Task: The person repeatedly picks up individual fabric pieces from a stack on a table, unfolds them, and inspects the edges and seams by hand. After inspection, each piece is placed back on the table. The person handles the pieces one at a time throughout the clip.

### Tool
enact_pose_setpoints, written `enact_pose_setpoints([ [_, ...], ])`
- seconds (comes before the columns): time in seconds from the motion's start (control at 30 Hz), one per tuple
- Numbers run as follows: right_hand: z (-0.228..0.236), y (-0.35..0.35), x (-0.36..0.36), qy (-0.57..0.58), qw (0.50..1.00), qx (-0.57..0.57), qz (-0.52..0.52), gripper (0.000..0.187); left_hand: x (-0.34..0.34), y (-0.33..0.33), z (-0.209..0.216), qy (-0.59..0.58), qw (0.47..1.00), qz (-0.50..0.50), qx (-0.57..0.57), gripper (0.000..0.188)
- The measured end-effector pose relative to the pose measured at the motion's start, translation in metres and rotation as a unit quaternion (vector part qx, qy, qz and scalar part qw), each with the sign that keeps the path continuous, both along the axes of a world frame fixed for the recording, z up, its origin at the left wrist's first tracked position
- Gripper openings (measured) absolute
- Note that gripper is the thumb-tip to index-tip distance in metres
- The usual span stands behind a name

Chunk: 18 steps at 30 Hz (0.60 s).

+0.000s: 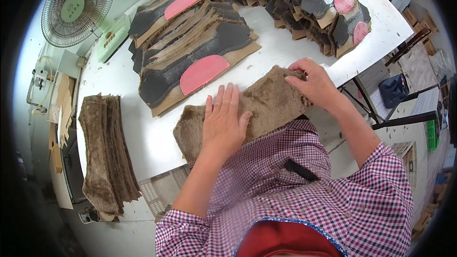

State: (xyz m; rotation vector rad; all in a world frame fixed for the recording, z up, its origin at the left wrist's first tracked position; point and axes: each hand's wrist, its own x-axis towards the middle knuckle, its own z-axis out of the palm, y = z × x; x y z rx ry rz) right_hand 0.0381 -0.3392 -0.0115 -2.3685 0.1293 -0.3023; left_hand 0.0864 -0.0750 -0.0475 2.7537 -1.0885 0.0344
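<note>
A brown fur piece (271,102) lies fur side up along the table's near edge, against my checked apron. My left hand (223,119) rests flat on its left part, fingers stretched out and slightly apart. At its right end my right hand (312,83) pinches the upper corner between thumb and fingers, and that corner looks curled up. Just beyond the piece is a stack of cut pieces (190,62) with dark grey backing, tan edges and pink half-round patches. What lies beneath the fur piece is hidden.
More layered pieces (328,7) cover the far right of the white table (266,33). A pile of brown fur pieces (107,152) overhangs the left edge. A green fan (76,12) stands at the far left. A black bar (404,120) juts out at the right.
</note>
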Motion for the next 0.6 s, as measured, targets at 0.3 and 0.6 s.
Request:
enact_pose_setpoints([
  [0.3,-0.032,-0.011,0.006,-0.085,0.989,-0.12,0.03,0.01,-0.001,0.0,0.005,0.012,1.0,-0.01,-0.005,0.064],
  [0.6,-0.036,-0.002,0.01,-0.081,0.977,-0.195,0.022,0.009,-0.005,-0.043,0.006,0.035,0.982,-0.168,-0.079,0.062],
])
